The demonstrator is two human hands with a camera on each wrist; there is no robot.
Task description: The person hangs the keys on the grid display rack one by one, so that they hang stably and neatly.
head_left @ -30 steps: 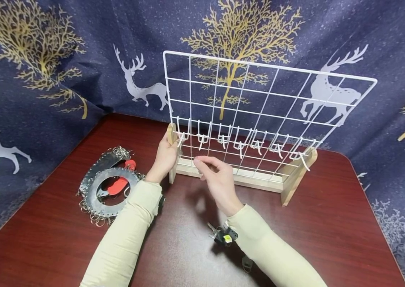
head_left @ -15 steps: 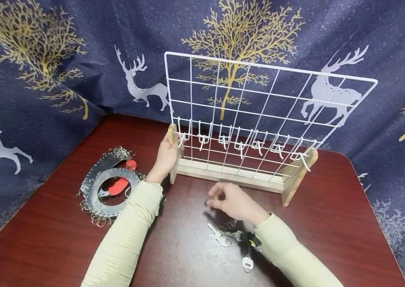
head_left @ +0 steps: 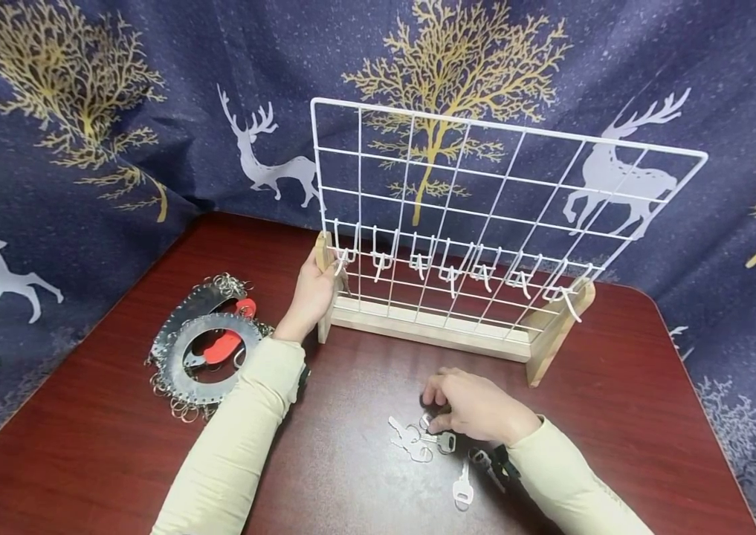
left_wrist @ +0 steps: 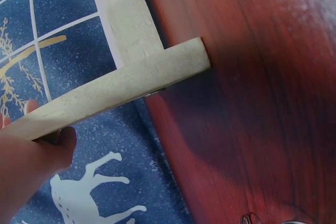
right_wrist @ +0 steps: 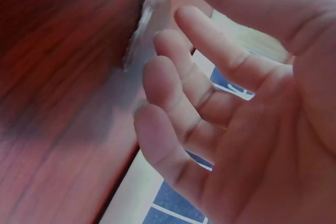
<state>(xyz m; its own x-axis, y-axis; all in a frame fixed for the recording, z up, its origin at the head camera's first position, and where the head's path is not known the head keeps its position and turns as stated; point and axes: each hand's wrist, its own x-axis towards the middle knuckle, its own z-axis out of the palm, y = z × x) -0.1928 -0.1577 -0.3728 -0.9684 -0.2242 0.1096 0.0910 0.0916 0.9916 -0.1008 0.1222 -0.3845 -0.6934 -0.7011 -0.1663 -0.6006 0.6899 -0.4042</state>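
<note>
My left hand [head_left: 313, 293] grips the wooden side post [left_wrist: 126, 85] of a white wire grid rack [head_left: 511, 130]; in the left wrist view its thumb and fingers come round the post. Several white hooks [head_left: 451, 276] line the grid's lower part, and something small hangs by the leftmost one. My right hand [head_left: 478, 405], fingers loosely bent and holding nothing, hovers low over loose keys [head_left: 411, 443] on the table. Its fingertips are right by a key [head_left: 446, 443] with a ring. In the right wrist view a key [right_wrist: 139, 38] lies past the spread fingertips.
Nearer me lies a single key [head_left: 462, 489], with dark-headed keys [head_left: 485, 462] partly under the right wrist. Left of the left arm, metal ring plates [head_left: 180, 371] edged with small rings lie with a red-handled item [head_left: 220, 347]. A patterned cloth [head_left: 183, 44] hangs behind the table.
My right hand has come down from in front of the hooks, toward me and to the right, to the keys. The left hand keeps its hold on the side post.
</note>
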